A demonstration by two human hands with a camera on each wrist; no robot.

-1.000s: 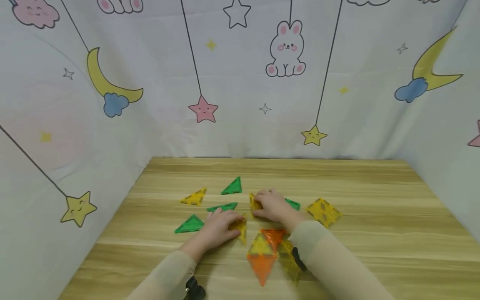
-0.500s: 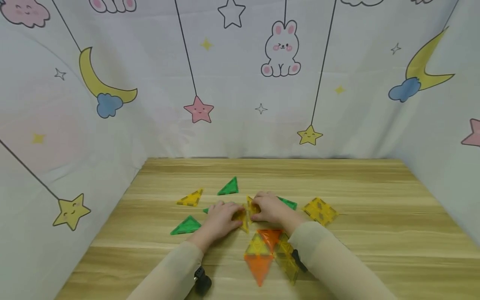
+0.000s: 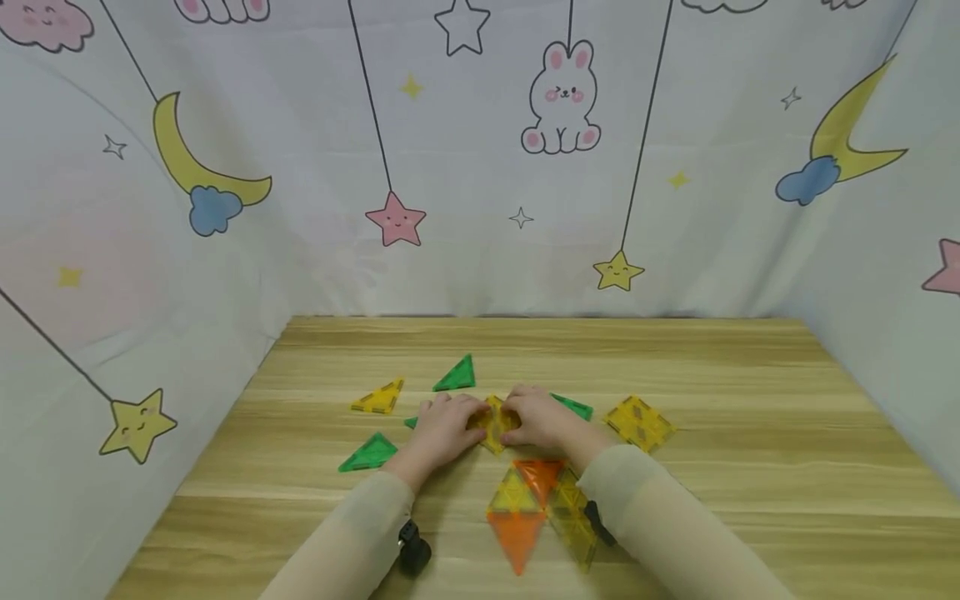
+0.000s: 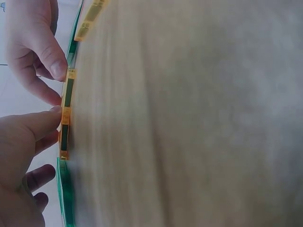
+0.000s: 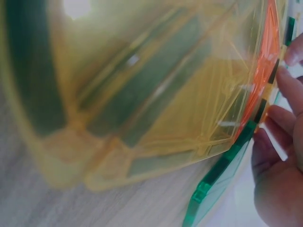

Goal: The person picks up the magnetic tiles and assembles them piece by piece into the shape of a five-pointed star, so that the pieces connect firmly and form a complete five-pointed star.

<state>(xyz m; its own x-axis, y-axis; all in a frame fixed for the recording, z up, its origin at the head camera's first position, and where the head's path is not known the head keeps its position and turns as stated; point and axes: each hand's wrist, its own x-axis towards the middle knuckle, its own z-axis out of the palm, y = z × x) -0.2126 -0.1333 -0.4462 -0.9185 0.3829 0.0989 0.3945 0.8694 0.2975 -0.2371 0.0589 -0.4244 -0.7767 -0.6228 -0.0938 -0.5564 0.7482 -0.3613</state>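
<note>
Two yellow triangular magnetic tiles (image 3: 493, 427) lie edge to edge as a diamond on the table, between both hands. My left hand (image 3: 444, 432) pinches the left tile with thumb and fingers. From the other side, my right hand (image 3: 546, 418) grips the right tile, partly covering it. In the left wrist view the yellow tile edge (image 4: 66, 113) runs between the fingertips of both hands. A green triangular tile (image 3: 572, 406) shows behind the right hand, and another, mostly hidden, pokes out beside the left hand.
Nearer the body is a group with an orange tile (image 3: 517, 537) and a yellow tile (image 3: 573, 517), beside the right sleeve. A yellow square (image 3: 640, 422) lies right. Green triangles (image 3: 372, 452) and a yellow triangle (image 3: 381, 397) lie left. A printed curtain (image 3: 480, 275) borders the table.
My left hand has moved away from the body and right with its yellow tile, up against the right hand's tile. The gap between the two has closed.
</note>
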